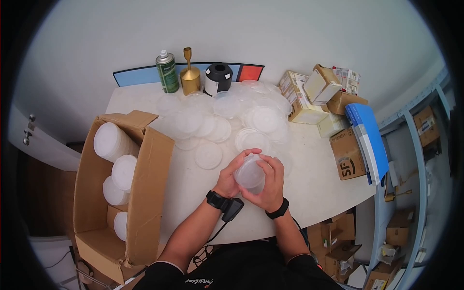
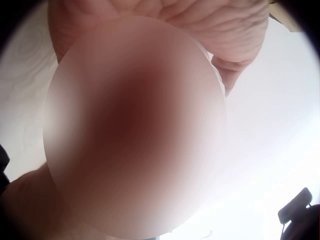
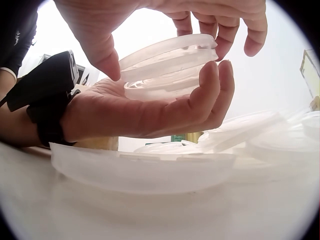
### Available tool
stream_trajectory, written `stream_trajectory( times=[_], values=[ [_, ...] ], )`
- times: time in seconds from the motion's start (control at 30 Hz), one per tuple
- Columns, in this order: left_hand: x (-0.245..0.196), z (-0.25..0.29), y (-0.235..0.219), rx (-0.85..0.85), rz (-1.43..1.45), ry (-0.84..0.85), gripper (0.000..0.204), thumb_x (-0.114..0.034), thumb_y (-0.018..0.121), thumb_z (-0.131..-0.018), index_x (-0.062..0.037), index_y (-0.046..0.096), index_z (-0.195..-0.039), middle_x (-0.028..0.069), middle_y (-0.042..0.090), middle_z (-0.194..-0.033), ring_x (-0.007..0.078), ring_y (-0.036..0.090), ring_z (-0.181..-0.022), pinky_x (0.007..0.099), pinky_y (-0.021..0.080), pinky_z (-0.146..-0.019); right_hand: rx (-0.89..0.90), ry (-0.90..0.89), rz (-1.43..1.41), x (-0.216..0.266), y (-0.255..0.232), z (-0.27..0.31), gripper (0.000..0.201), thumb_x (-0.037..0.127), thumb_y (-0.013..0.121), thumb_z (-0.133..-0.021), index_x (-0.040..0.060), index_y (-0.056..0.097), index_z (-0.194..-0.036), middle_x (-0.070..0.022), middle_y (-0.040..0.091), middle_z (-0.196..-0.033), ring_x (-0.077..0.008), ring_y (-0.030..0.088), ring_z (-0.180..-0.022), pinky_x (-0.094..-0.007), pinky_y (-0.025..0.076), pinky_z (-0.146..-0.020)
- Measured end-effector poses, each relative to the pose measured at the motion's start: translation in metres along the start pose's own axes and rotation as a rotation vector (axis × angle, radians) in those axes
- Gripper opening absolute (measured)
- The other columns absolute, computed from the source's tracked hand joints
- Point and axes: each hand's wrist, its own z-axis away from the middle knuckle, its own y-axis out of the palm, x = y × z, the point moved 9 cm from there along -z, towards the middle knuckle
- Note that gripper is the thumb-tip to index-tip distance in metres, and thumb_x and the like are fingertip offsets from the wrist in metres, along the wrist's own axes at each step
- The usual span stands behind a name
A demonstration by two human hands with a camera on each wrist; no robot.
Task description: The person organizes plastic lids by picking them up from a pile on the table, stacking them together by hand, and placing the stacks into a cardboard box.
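Observation:
A short stack of round translucent plastic lids point(image 1: 250, 173) is held between both hands above the table, in front of the body. My left hand point(image 1: 228, 181) cups the stack from beneath and the left, its fingertips curling up at the edge in the right wrist view. From above, my right hand point(image 1: 271, 187) grips the rims point(image 3: 170, 62) between thumb and fingers. Slightly offset rims show in the right wrist view. Loose lids point(image 1: 208, 154) lie spread over the table just beyond the hands. A large round blurred area hides the middle of the left wrist view.
At the left stands an open cardboard box point(image 1: 151, 193) with several lid stacks point(image 1: 110, 140) inside. A spray can point(image 1: 167, 72), a gold candlestick point(image 1: 190, 79) and a black cylinder point(image 1: 218, 77) line the back. Small boxes point(image 1: 309, 108) and a blue folder point(image 1: 367, 140) are at the right.

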Motion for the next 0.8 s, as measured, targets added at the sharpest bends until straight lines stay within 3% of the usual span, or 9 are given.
stream_trajectory(
  times=[0.2,0.5,0.63,0.8],
  values=[
    [0.0014,0.0001,-0.0036,-0.025,-0.008,-0.004,0.064,-0.05,0.048,-0.102,-0.0033,0.045,-0.146,0.0128,0.058,-0.136,0.0251,0.057,-0.127,0.0392,0.045,-0.109,0.028,0.01,0.005,-0.0021,0.0048,0.0011,0.087,0.025,0.091,-0.059,0.0062,0.05,-0.134,-0.0205,0.052,-0.136,-0.0413,0.051,-0.122,-0.0611,0.037,-0.108],
    [0.0012,0.0007,0.001,0.031,0.045,-0.007,0.055,-0.043,0.04,-0.109,-0.0041,0.047,-0.146,0.0095,0.055,-0.142,0.0227,0.053,-0.132,0.0391,0.041,-0.113,0.046,-0.018,0.035,-0.0004,0.0052,-0.0014,0.085,0.024,0.09,-0.06,0.0065,0.051,-0.133,-0.0199,0.052,-0.137,-0.0414,0.051,-0.122,-0.0613,0.037,-0.108],
    [0.0054,0.0003,-0.0029,0.039,0.099,-0.024,0.055,-0.042,0.038,-0.109,-0.004,0.046,-0.148,0.0099,0.052,-0.148,0.0237,0.05,-0.136,0.0398,0.039,-0.116,0.054,-0.015,0.049,0.0009,0.0044,-0.0027,0.08,0.026,0.089,-0.066,0.0059,0.051,-0.134,-0.0182,0.051,-0.14,-0.0385,0.053,-0.124,-0.0613,0.037,-0.108],
    [0.0031,0.0004,0.0028,0.043,0.061,-0.017,0.063,-0.046,0.043,-0.107,-0.0031,0.04,-0.154,0.0107,0.049,-0.152,0.0245,0.047,-0.141,0.0399,0.036,-0.118,0.01,-0.004,0.007,-0.003,0.0046,-0.0004,0.075,0.025,0.089,-0.069,0.0042,0.052,-0.131,-0.0211,0.051,-0.14,-0.0419,0.053,-0.123,-0.0605,0.04,-0.107]
  ],
)
